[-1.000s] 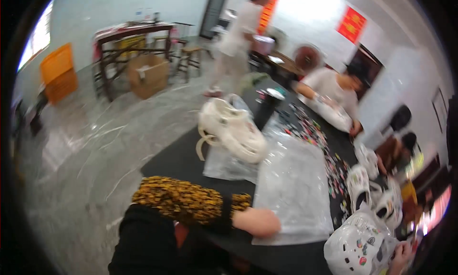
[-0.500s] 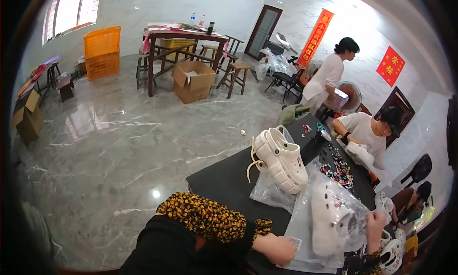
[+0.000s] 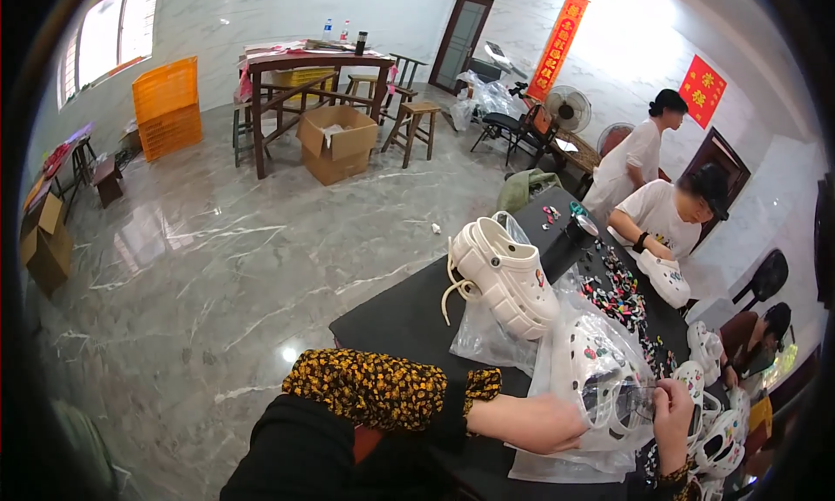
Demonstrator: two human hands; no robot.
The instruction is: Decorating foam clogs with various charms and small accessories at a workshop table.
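On the black table lies a clear plastic bag [image 3: 565, 466] with a white clog [image 3: 600, 357] inside, small charms on its upper. My right hand [image 3: 674, 418] pinches the edge of this bag beside the clog's heel opening. Against the clog's near side is my left hand [image 3: 557, 421]; its fingers are smeared by motion, so their grip is unclear. A cream clog [image 3: 506, 283] with a thick sole and a loose lace stands tilted beyond my left hand, over another clear bag [image 3: 487, 334].
Loose colourful charms [image 3: 613, 292] are scattered past the bag, near a dark cylinder [image 3: 570, 247]. More white clogs [image 3: 718, 440] pile at the right. A co-worker [image 3: 665, 218] across the table handles a white clog. One person stands behind; another sits farther right.
My left hand has moved right and forward, from the bag's near corner to the clog's side. My right hand has shifted slightly left with the bag edge. The standing person has moved right.
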